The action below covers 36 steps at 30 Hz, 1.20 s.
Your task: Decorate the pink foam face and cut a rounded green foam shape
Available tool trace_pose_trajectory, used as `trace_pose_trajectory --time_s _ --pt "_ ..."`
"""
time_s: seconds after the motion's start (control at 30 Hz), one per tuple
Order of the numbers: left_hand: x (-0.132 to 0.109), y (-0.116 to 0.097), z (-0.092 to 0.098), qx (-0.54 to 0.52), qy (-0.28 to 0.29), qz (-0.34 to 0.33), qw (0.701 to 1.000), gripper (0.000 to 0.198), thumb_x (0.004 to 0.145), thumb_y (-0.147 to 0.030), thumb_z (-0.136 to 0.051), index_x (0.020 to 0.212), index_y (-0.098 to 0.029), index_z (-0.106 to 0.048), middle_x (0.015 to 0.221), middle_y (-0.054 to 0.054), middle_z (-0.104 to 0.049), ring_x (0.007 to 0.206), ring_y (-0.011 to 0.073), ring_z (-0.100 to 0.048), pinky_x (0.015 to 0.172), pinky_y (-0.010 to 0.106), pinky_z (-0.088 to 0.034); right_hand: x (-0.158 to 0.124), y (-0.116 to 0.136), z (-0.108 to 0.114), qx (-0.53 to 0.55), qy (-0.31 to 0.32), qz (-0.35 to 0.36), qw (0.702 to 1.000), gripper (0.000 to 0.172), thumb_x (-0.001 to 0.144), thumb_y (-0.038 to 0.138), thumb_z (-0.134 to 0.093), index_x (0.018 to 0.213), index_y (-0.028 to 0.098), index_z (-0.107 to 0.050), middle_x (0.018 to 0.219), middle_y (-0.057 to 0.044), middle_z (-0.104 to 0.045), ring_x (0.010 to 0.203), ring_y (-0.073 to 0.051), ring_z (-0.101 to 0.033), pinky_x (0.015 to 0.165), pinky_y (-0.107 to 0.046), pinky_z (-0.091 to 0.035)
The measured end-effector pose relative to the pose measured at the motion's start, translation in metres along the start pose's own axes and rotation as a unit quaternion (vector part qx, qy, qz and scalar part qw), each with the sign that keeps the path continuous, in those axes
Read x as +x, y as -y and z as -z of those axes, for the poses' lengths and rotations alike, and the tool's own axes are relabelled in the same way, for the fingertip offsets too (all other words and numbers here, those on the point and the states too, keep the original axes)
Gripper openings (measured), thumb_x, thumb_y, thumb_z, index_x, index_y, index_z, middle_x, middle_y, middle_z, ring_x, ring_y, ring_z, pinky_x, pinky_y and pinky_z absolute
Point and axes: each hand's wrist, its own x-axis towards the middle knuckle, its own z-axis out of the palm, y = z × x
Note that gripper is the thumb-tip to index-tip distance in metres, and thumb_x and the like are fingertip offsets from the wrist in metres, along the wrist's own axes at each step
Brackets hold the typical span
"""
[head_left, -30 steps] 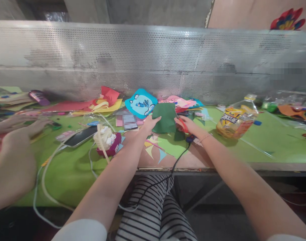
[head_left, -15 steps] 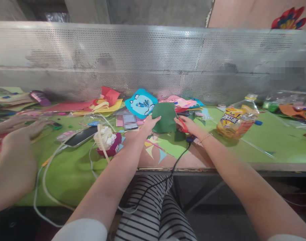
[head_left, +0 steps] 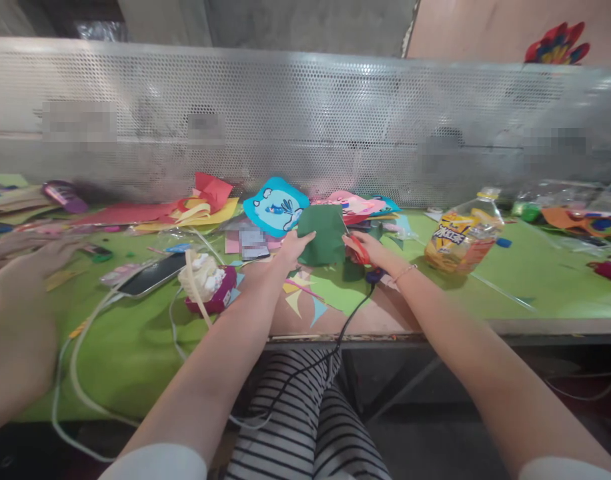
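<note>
A sheet of dark green paper (head_left: 322,235) is held up over the table by my left hand (head_left: 296,248), which pinches its left edge with the thumb in front. My right hand (head_left: 366,251) is closed around red-handled scissors (head_left: 359,249), whose blades sit at the paper's right edge. Below the sheet lie light green paper (head_left: 339,292) and small yellow and blue triangle scraps (head_left: 317,311). Just behind stands a blue paper cutout (head_left: 276,207) with a drawing on it.
A phone (head_left: 153,275), white cables and a magenta box with a cream-coloured top (head_left: 211,293) lie left of my arm. A plastic bottle (head_left: 463,233) stands on the right. Another person's hands (head_left: 33,257) are at far left. A perforated metal panel (head_left: 285,113) closes the back.
The whole view has shifted slightly, so things sit a little further left. My hands keep their hold on the paper and scissors. The other person's hand at far left has moved a little.
</note>
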Motion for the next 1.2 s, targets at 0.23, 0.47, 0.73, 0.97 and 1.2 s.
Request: trace_pose_trajectory --time_s 0.23,0.47,0.73,0.97,1.2 --pt "-0.008 -0.006 -0.004 -0.009 0.001 0.016 1.0 0.049 0.058 -0.031 -0.079 0.102 -0.016 -0.065 0.089 0.009 -0.073 0.082 0.0262 -0.069 0.08 0.044 -0.055 -0.001 0.003 0.0 -0.016 0.004 0.01 1.0 0.038 0.072 0.058 -0.058 0.072 0.022 -0.046 0.058 0.002 -0.055 0.043 -0.011 -0.051 0.041 -0.023 -0.04" --pt "-0.009 -0.007 -0.006 0.005 -0.004 -0.004 1.0 0.049 0.057 -0.032 -0.079 0.102 -0.017 -0.065 0.087 0.009 -0.073 0.082 0.0255 -0.069 0.081 0.043 -0.054 -0.001 0.004 -0.001 -0.023 0.002 0.017 1.0 0.039 0.07 0.059 -0.059 0.073 0.021 -0.046 0.056 0.004 -0.052 0.043 -0.01 -0.049 0.042 -0.023 -0.041" --pt "-0.008 -0.008 -0.005 0.028 -0.029 -0.02 0.999 0.043 0.058 -0.034 -0.078 0.095 -0.016 -0.066 0.089 0.009 -0.072 0.084 0.0251 -0.068 0.082 0.043 -0.053 -0.008 0.014 -0.003 0.014 -0.001 0.008 1.0 0.039 0.071 0.057 -0.061 0.071 0.022 -0.046 0.054 0.003 -0.05 0.043 -0.01 -0.048 0.041 -0.023 -0.039" --pt "-0.006 -0.007 -0.003 0.019 -0.032 -0.044 0.998 0.052 0.059 -0.033 -0.077 0.107 -0.018 -0.063 0.093 0.008 -0.072 0.086 0.0258 -0.068 0.083 0.044 -0.053 -0.01 0.017 -0.002 -0.015 0.002 0.005 1.0 0.039 0.073 0.058 -0.058 0.069 0.021 -0.046 0.055 0.002 -0.051 0.042 -0.009 -0.047 0.04 -0.023 -0.037" --pt "-0.006 -0.008 -0.003 0.016 -0.031 -0.048 0.998 0.054 0.059 -0.034 -0.077 0.108 -0.018 -0.063 0.093 0.007 -0.072 0.086 0.0245 -0.067 0.084 0.043 -0.053 -0.013 0.022 -0.002 -0.059 -0.004 0.013 0.998 0.039 0.073 0.057 -0.057 0.068 0.02 -0.045 0.055 0.003 -0.049 0.042 -0.008 -0.045 0.04 -0.022 -0.035"
